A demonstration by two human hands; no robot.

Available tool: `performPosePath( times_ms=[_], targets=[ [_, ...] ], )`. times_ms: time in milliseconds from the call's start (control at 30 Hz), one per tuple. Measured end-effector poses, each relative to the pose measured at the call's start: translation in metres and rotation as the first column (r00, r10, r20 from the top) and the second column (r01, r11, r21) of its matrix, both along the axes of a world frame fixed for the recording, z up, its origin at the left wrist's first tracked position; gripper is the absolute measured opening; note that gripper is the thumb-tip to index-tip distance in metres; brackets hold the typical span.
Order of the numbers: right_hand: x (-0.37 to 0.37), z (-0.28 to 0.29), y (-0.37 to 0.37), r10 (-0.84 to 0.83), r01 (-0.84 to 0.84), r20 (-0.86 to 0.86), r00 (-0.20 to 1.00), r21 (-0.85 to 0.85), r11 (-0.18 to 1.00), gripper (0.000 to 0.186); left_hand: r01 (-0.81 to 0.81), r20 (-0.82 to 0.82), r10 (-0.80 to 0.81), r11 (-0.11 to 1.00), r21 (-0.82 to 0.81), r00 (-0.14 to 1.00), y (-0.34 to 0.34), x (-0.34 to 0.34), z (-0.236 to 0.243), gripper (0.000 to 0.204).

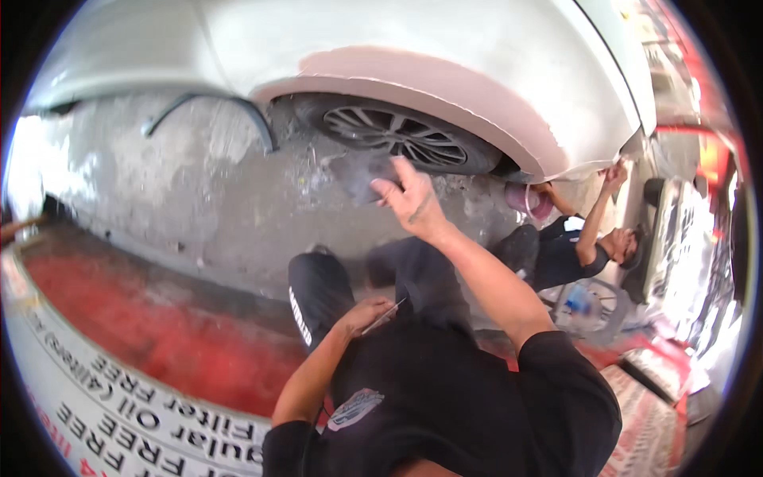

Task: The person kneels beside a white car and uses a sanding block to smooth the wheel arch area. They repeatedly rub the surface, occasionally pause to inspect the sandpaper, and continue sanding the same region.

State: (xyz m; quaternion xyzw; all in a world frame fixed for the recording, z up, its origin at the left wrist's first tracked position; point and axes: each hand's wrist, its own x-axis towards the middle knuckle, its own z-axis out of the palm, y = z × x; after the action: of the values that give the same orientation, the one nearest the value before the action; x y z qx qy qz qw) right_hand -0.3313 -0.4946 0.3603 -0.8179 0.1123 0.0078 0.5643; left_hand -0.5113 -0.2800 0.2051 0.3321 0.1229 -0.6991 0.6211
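Note:
My right hand (415, 203) reaches forward, below the wheel (397, 135) of a silver-white car in this view. Its fingers and thumb pinch a dark grey flat piece (355, 176), blurred, whose exact kind I cannot make out. At my lap, my left hand (366, 316) is closed on a thin, flat, light-coloured tool (385, 317) with a narrow edge; the rest of it is hidden by the fingers. Pinkish filler (445, 79) covers the car's wheel arch above the tyre, apart from both hands.
A co-worker (568, 250) crouches at right, one hand at the car's lower edge, beside a pink bucket (531, 200). A dark curved trim strip (214, 99) lies on the concrete floor at left. A printed banner (159, 421) is behind me, past a red floor strip (143, 318).

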Motion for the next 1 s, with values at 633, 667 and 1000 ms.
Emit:
performPosePath(
  times_ms=[633, 667, 1000],
  targets=[
    [-0.065, -0.099, -0.198, -0.532, 0.412, 0.787, 0.312, 0.392, 0.822, 0.032, -0.265, 0.610, 0.068, 0.934, 0.240, 0.790, -0.006, 0.285, -0.358, 0.026],
    [-0.062, -0.096, -0.198, -0.537, 0.411, 0.777, 0.329, 0.394, 0.822, 0.033, -0.246, 0.609, 0.049, 0.938, 0.245, 0.792, -0.009, 0.286, -0.360, 0.026],
    [-0.032, -0.080, -0.188, -0.523, 0.393, 0.781, 0.341, 0.386, 0.834, 0.036, -0.219, 0.677, -0.011, 0.942, 0.253, 0.736, -0.011, 0.281, -0.366, 0.028]
  ],
)
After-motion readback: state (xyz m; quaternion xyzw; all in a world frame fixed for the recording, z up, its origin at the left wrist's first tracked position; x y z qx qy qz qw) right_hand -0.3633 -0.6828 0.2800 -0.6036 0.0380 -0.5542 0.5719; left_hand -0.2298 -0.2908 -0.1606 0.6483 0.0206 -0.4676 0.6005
